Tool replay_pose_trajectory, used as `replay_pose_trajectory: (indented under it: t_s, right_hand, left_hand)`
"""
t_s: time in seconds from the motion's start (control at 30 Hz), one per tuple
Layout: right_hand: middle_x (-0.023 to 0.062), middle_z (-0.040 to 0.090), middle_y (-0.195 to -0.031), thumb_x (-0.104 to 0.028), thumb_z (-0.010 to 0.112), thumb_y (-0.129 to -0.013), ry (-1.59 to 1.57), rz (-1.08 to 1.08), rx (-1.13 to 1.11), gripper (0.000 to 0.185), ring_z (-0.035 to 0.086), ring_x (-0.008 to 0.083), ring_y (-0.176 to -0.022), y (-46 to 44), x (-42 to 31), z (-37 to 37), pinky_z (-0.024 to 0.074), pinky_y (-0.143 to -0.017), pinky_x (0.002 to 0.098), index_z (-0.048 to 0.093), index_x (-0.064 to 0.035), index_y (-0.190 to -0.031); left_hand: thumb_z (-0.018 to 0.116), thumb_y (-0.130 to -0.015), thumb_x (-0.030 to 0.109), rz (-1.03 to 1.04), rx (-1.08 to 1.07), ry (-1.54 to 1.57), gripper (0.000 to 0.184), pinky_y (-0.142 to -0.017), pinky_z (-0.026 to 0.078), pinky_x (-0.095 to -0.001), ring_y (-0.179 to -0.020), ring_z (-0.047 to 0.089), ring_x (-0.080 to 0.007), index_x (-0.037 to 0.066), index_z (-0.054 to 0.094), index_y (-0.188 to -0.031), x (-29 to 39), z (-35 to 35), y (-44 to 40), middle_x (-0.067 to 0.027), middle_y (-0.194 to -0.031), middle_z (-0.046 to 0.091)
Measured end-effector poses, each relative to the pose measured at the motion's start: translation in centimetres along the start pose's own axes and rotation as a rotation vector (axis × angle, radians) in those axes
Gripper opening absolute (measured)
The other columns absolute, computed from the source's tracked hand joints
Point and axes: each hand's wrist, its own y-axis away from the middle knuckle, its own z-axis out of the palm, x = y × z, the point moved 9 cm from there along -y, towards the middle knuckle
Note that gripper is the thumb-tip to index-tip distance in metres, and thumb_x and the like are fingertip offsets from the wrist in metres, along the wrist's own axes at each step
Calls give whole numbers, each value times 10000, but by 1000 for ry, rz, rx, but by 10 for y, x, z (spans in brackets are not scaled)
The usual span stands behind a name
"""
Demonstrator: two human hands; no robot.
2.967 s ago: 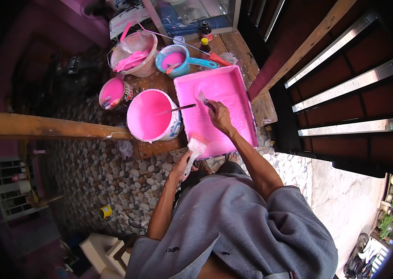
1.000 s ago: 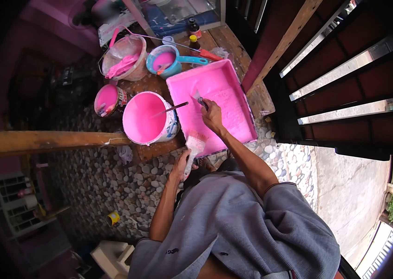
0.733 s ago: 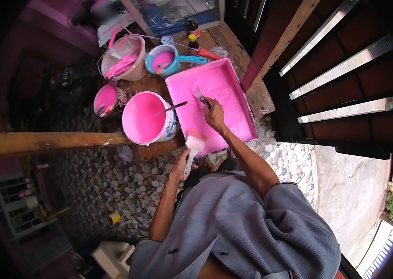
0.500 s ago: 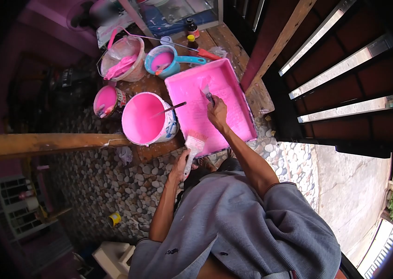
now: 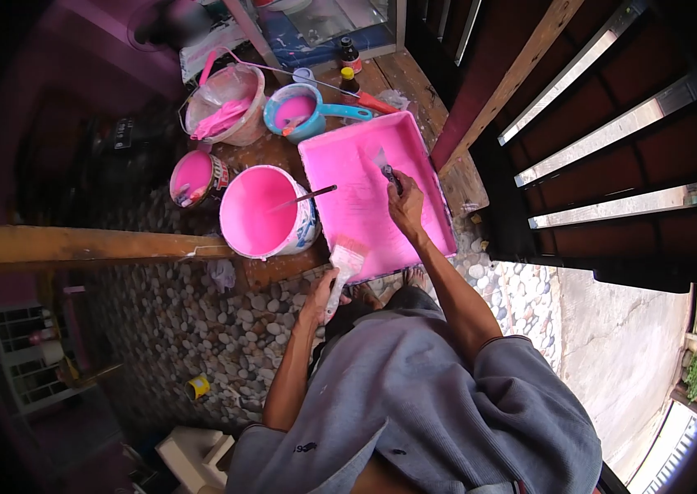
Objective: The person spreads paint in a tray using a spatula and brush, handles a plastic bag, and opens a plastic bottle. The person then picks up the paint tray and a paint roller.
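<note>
On the left, a stick (image 5: 315, 194) overhangs the tray (image 5: 363, 210).

The right forearm (image 5: 454, 288) is extended forward and the right hand (image 5: 406, 207) is curled in a grip; the left hand (image 5: 319, 298) is held closer to the torso (image 5: 414, 395), likewise curled.

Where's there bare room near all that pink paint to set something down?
Bare wood shows on the table between the bottles and the gate. Pebbled floor lies open between the white bucket and the yellow tin. Left of the tray is crowded with that bucket, a blue dipper and other tubs. A brush and scraper occupy the tray.
</note>
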Motion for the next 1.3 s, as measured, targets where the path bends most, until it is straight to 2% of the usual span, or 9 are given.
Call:
replay_pose_trajectory:
  t_s: [0.27, 0.4, 0.5, 0.63, 0.87, 1.07, 1.17, 1.2, 1.3]
  right_hand:
    - [247, 599, -935, -89, 525, -804, 165, 44, -58, 330, 593, 365, -839, 1, 30, -7, 470, -745, 406, 569, 22, -1111]
    - [49, 555, -730, -185, 583, -876, -190, 64, -64, 338, 505, 113, -545, 9, 61, 7, 419, -496, 259, 538, 5, -1151]
    - [-24, 482, -679, -215, 593, -888, 259, -419, 333, 360, 416, 30, -508, 16, 31, -16, 350, -442, 192, 522, -13, -1176]
    - [19, 524, -721, -185, 580, -884, -177, 32, -70, 325, 470, 77, -521, 19, 73, 9, 387, -456, 232, 531, -17, -1159]
    - [245, 612, -951, -171, 592, -796, 335, 5, -120, 378, 579, 434, -895, 41, 23, -28, 463, -802, 452, 552, -4, -1133]
    - [232, 566, -1015, -220, 574, -813, 507, -70, -180, 406, 550, 401, -946, 52, 25, -33, 444, -814, 475, 532, -37, -1173]
    - [234, 569, -970, -242, 570, -822, 506, -110, -214, 392, 527, 409, -942, 58, 5, -45, 422, -842, 476, 548, -38, -1155]
    - [227, 590, -950, -216, 587, -817, 521, -168, -185, 364, 568, 370, -876, 62, 8, -48, 456, -788, 446, 567, -26, -1127]
    - [160, 644, -796, -183, 624, -811, 233, -20, -364, 275, 626, 246, -639, 78, 2, -55, 499, -609, 344, 625, 1, -1014]
  left_hand:
    - [517, -867, 442, -5, -3, -20, 430, -521, 521, -332, -505, 550, -167, 39, 570, -1009, 12, 12, 13, -50, -755, 549]
    - [514, -869, 439, -21, -4, -47, 433, -519, 514, -313, -508, 551, -158, 34, 568, -1012, 5, 7, 8, -52, -742, 546]
    - [489, -884, 431, -18, -18, -42, 439, -504, 512, -317, -508, 556, -164, 24, 567, -1030, -6, 2, 0, -59, -745, 551]
    - [481, -895, 411, 14, -35, -14, 421, -502, 525, -318, -524, 570, -176, 25, 555, -1045, -14, 0, -9, -70, -801, 557]
    - [475, -902, 401, -48, -47, -29, 408, -517, 533, -313, -561, 587, -178, 37, 540, -1076, -32, -6, -21, -67, -805, 562]
    - [456, -921, 371, -6, -19, 6, 393, -600, 530, -303, -670, 633, -203, 22, 529, -1088, -31, -7, -12, -83, -853, 589]
    - [547, -873, 356, 613, 293, -806, 429, -683, 496, -387, -784, 645, -306, -11, 546, -1096, 9, -23, 31, -165, -849, 632]
    - [586, -836, 340, 333, 330, -919, 445, -799, 470, -419, -948, 601, -354, -18, 547, -1098, 13, -19, 50, -225, -1022, 614]
    - [586, -796, 187, 734, 630, -1412, 407, -1052, 196, -565, -1320, 212, -444, -9, 558, -1152, 59, 26, 135, -253, -1391, 308]
